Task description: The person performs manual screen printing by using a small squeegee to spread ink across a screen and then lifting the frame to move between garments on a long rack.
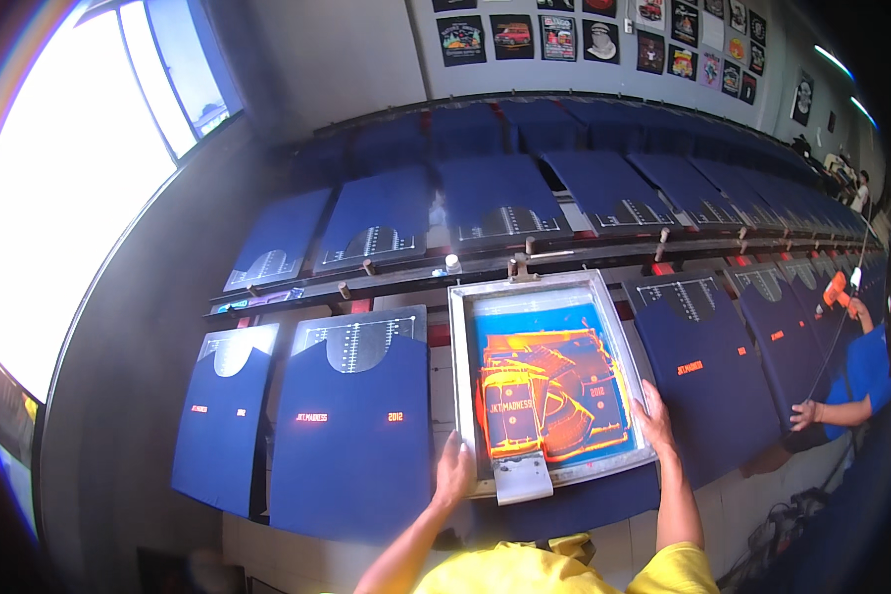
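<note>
A screen-printing frame [616, 327] with pale metal sides lies over a navy shirt panel in front of me. Its blue mesh carries smeared orange ink [564, 396]. My left hand [454, 469] grips the frame's left side near the lower corner. On the opposite side, my right hand [655, 421] holds the right edge, fingers along the rim. A squeegee [525, 480] with a pale, wide handle rests inside the frame at its near end, tilted over the near rim; neither hand touches it. The palm sides of both hands are hidden.
Navy shirt panels with small orange prints lie on boards to the left [351, 465] and right [708, 396]. Behind the frame runs a metal rail [396, 274] with upright pegs and a small white bottle [452, 264]. At right, a co-worker holds an orange heat gun [838, 291].
</note>
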Demonstrator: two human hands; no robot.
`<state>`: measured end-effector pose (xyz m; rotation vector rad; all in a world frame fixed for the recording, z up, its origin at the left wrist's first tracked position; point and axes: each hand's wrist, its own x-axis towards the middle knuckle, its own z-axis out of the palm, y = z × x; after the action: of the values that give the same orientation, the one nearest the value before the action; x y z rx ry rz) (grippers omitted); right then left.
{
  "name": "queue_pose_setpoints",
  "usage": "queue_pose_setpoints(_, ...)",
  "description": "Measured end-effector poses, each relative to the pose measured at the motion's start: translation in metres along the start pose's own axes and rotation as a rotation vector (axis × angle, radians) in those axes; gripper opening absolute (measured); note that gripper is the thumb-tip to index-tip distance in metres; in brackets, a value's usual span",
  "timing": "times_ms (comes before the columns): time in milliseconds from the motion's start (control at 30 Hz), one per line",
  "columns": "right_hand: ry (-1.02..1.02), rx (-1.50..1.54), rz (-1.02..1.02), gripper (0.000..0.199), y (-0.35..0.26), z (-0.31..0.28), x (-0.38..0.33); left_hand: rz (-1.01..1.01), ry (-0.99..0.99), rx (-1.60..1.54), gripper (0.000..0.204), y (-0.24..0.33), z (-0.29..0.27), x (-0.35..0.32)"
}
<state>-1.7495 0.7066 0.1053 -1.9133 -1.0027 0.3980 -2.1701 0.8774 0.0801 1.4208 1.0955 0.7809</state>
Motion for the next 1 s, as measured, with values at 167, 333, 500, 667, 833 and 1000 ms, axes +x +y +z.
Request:
queue_pose_setpoints(167,-0.027,0.000,-0.077,0.066,0.000,0.000,0.006,-0.077,0.055,-0.043,0.063,0.000,0.012,0.013)
queue_pose_setpoints(333,-0.082,0.409,0.018,0.070,0.006,-0.003,0.012,-0.124,0.169,-0.022,0.064,0.032,0.030,0.006)
queue_pose_setpoints(500,-0.089,0.623,0.132,0.071,0.012,-0.020,0.014,-0.074,0.124,0.009,0.068,0.056,0.018,-0.003)
queue_pose_setpoints(667,-0.122,0.768,0.094,0.077,-0.014,-0.019,-0.013,-0.052,0.105,-0.089,0.067,0.062,-0.008,-0.020)
queue_pose_setpoints(833,-0.122,0.762,0.048,0.080,-0.065,0.003,-0.045,-0.047,0.140,-0.038,0.061,0.076,-0.060,-0.046)
queue_pose_setpoints(1000,-0.138,0.801,0.069,0.079,-0.156,0.085,-0.082,-0.078,0.172,-0.109,0.061,0.078,-0.169,-0.051)
